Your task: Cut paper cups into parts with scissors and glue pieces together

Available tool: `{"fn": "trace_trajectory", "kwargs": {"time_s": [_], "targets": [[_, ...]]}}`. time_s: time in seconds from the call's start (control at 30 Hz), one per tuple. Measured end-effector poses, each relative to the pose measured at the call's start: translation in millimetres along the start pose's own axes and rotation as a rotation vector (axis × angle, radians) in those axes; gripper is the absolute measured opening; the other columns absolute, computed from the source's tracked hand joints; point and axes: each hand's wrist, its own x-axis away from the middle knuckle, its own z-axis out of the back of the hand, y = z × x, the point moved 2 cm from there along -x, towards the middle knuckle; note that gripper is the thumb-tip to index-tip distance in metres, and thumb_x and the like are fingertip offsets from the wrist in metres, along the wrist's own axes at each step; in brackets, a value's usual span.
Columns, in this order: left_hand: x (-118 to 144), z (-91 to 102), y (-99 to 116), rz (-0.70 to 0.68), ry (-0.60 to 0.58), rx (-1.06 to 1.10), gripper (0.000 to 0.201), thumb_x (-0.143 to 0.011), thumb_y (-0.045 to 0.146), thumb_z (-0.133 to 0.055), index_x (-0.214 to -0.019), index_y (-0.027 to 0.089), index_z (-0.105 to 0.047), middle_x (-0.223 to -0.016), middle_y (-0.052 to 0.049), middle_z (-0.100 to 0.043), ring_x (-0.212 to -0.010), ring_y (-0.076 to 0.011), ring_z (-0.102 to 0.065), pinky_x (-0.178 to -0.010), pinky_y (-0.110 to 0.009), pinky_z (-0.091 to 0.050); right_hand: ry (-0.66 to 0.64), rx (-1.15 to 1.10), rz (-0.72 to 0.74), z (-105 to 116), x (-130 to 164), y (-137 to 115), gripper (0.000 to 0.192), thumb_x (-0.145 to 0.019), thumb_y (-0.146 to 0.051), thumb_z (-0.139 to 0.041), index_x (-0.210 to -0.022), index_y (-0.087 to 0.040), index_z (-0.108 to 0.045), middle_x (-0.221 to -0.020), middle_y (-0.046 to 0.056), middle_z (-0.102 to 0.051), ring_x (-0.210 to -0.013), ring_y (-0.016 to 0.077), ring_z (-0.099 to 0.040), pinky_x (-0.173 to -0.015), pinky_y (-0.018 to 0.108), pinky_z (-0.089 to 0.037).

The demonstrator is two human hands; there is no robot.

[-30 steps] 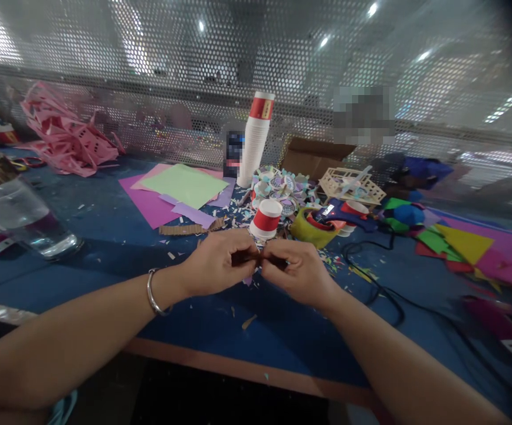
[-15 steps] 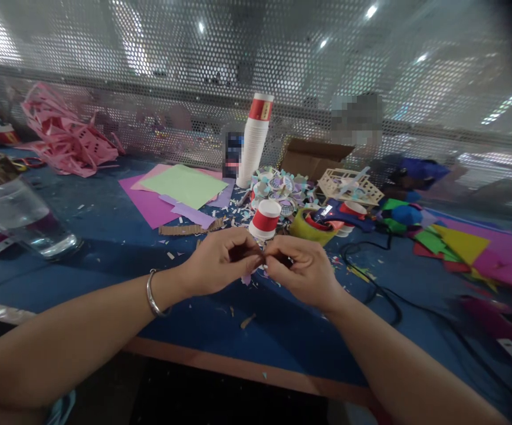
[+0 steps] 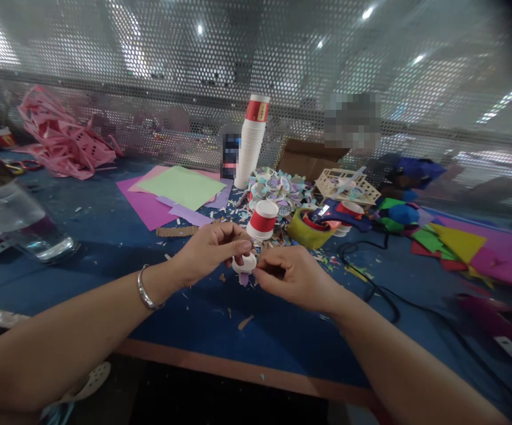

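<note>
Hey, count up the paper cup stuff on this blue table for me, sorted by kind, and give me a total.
Tall stacks of red-banded paper cups: 1
Single upside-down red-banded cups standing near the hands: 1
Small white cup pieces held between the left hand and right hand: 1
Total: 3
The cut scraps further back are too jumbled to count.

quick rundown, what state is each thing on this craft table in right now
left hand: pinching small white ring
right hand: closed, touching ring
single red-banded cup: upside down
cup stack: upright, upside down
glass: on its side
yellow tape roll: lying flat
</note>
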Motion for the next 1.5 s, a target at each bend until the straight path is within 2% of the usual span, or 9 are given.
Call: {"fn": "trace_trajectory", "kwargs": {"time_s": [0.2,0.33,0.53,0.63,0.83,1.0,1.17,1.3,1.5], "targets": [[0,-1.9,-1,-0.028,0.016,-0.094,0.016,-0.079,0.027,-0.069,-0.077,0.017,-0.057,-0.067,0.004,-0.054,-0.06,-0.0083,-0.052,-0.056,-0.024,-0.041,0.075,0.004,-0.057,-1,-1,2,0.016,-0.089,-0.024,-0.058,-0.079,-0.015,-0.066,-0.064,-0.002,-0.057,-0.055,0.0085,-0.048,-0.052,0.022,-0.035],[0,-4.7,-5,-0.047,-0.02,-0.144,0.015,-0.076,0.026,-0.067,-0.075,0.017,-0.055,-0.063,0.006,-0.045,-0.058,-0.0078,-0.044,-0.057,-0.025,-0.041,0.115,0.024,-0.038,-2,0,1,0.016,-0.089,-0.022,-0.057,-0.076,-0.016,-0.063,-0.062,-0.002,-0.054,-0.055,0.0087,-0.046,-0.052,0.023,-0.034],[3,-3.3,-11,-0.062,-0.054,-0.33,0.013,-0.08,0.028,-0.065,-0.079,0.017,-0.058,-0.066,0.003,-0.054,-0.062,-0.01,-0.048,-0.058,-0.026,-0.039,0.151,0.097,0.002,-4,-1,4,0.019,-0.085,-0.016,-0.054,-0.067,-0.016,-0.058,-0.06,-0.003,-0.051,-0.055,0.0081,-0.043,-0.053,0.023,-0.032],[4,-3.8,-10,-0.047,-0.048,-0.38,0.01,-0.078,0.026,-0.064,-0.076,0.018,-0.058,-0.064,0.004,-0.052,-0.06,-0.0098,-0.048,-0.056,-0.026,-0.038,0.149,0.097,0.007,-6,-1,5,0.019,-0.083,-0.015,-0.053,-0.065,-0.016,-0.058,-0.057,-0.004,-0.048,-0.054,0.0079,-0.041,-0.051,0.022,-0.031],[4,-12.0,-9,0.082,-0.011,-0.119,0.013,-0.071,0.022,-0.065,-0.067,0.019,-0.053,-0.056,0.008,-0.041,-0.053,-0.0082,-0.046,-0.053,-0.025,-0.038,0.18,0.084,0.014,-10,-1,5,0.019,-0.081,-0.017,-0.054,-0.062,-0.017,-0.054,-0.056,-0.005,-0.045,-0.052,0.008,-0.039,-0.051,0.023,-0.029],[3,-15.7,-14,0.214,-0.001,0.013,0.006,-0.066,0.02,-0.064,-0.066,0.018,-0.059,-0.057,0.006,-0.052,-0.051,-0.0077,-0.043,-0.05,-0.024,-0.032,0.184,0.123,0.038,-15,-1,4,0.02,-0.077,-0.014,-0.053,-0.059,-0.019,-0.046,-0.056,-0.005,-0.042,-0.053,0.0081,-0.038,-0.053,0.024,-0.027],[3,-14.6,-20,0.256,-0.062,0.051,0.009,-0.067,0.02,-0.063,-0.061,0.018,-0.056,-0.054,0.005,-0.05,-0.051,-0.0076,-0.04,-0.049,-0.025,-0.024,0.176,0.209,0.116,-18,0,-1,0.02,-0.072,-0.012,-0.053,-0.058,-0.019,-0.041,-0.055,-0.006,-0.039,-0.051,0.0073,-0.034,-0.052,0.024,-0.024],[4,-13.6,-14,0.268,-0.109,0.09,0.01,-0.065,0.017,-0.061,-0.057,0.018,-0.055,-0.053,0.006,-0.048,-0.049,-0.0063,-0.036,-0.047,-0.024,-0.02,0.185,0.277,0.156,-18,0,-2,0.019,-0.072,-0.013,-0.053,-0.058,-0.019,-0.043,-0.054,-0.005,-0.042,-0.051,0.0078,-0.034,-0.052,0.025,-0.023],[6,-8.7,4,0.345,-0.158,0.132,0.009,-0.064,0.018,-0.07,-0.062,0.018,-0.061,-0.056,0.004,-0.057,-0.05,-0.0069,-0.043,-0.046,-0.024,-0.022,0.307,0.268,0.014,-1,2,6,0.021,-0.079,-0.016,-0.053,-0.058,-0.019,-0.047,-0.054,-0.004,-0.043,-0.051,0.0083,-0.037,-0.052,0.024,-0.027]]}}
